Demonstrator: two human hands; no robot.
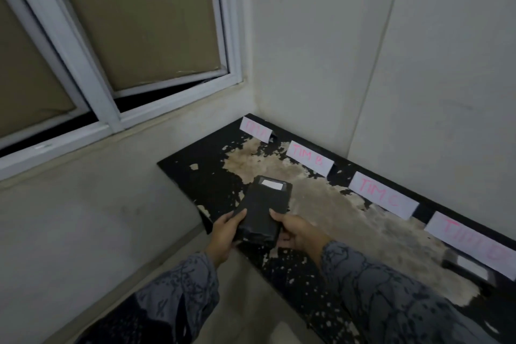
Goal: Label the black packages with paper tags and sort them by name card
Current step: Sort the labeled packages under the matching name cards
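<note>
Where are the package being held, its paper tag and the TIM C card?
package (261, 209): head view, middle of its black top face.
paper tag (272, 184): head view, centre of the white strip.
TIM C card (382, 194): head view, middle of the card's face.

- You're standing in a bare corner of a plain indoor room, more a back room or storage space than a home or shop.
- The walls (321, 36) are unpainted grey, stained near the corner.
- The window (92, 84) has a white sliding frame, its panes covered with brown cardboard (139, 14).
- The black worktop (201, 173) is badly worn, paint flaked off in large patches.
- Handwritten paper name cards (309, 158) line the wall.
</note>
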